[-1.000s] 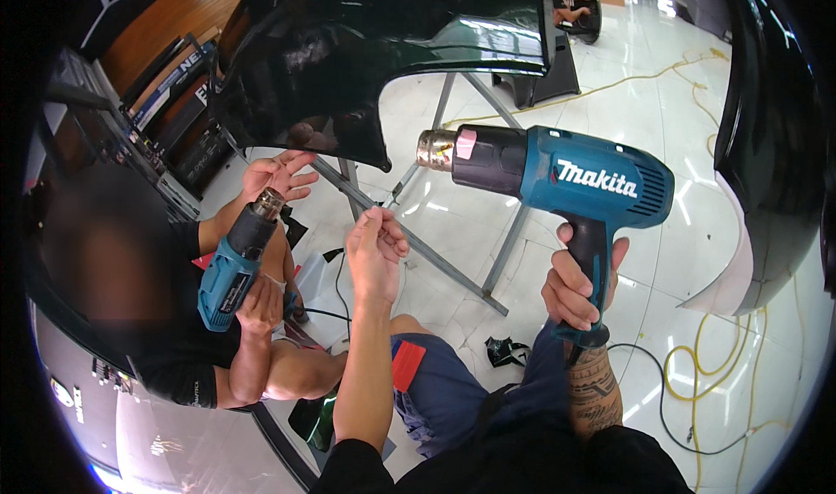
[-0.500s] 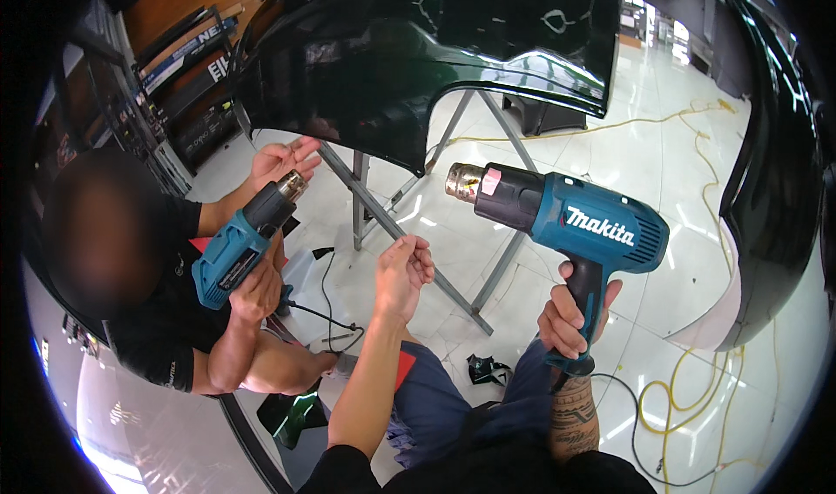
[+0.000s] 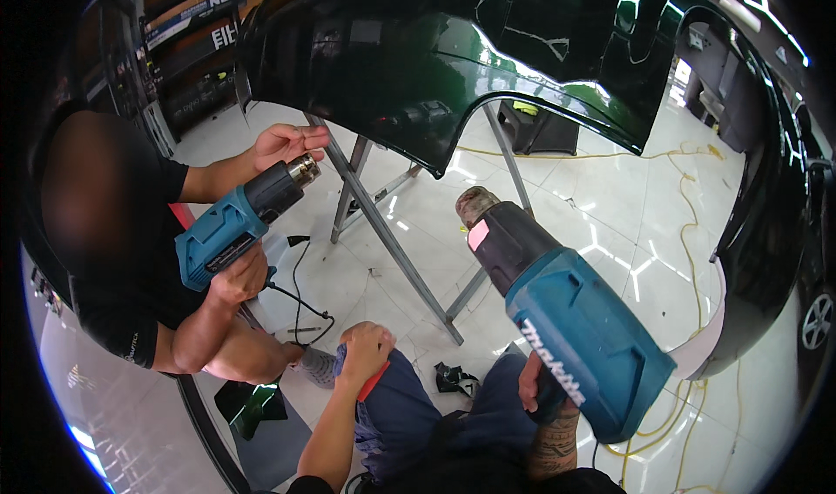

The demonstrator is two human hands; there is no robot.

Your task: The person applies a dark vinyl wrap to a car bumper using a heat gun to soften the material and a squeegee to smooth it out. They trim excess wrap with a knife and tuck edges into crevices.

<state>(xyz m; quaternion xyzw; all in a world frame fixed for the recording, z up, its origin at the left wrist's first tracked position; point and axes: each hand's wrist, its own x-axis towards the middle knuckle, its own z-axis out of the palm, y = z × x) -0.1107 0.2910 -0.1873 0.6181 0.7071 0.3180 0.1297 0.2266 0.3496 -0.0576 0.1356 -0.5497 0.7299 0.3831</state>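
The floor (image 3: 601,202) was of glossy white tile. A grey metal stand (image 3: 398,252) with crossed legs stood on it and appeared to carry the glossy dark green panel (image 3: 374,89), the contact being hidden. A yellow cord (image 3: 716,152) lay across the tile. A crumpled black piece (image 3: 455,379) lay near the stand's foot. At lower left, a green sheet (image 3: 251,409) lay partly over a grey mat (image 3: 272,457).

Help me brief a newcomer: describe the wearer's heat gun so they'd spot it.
Find the big glossy green panel. Below its right half, the wearer's right hand grips a blue heat gun. Unlike the co-worker's heat gun, this one shows a pink patch behind its nozzle.
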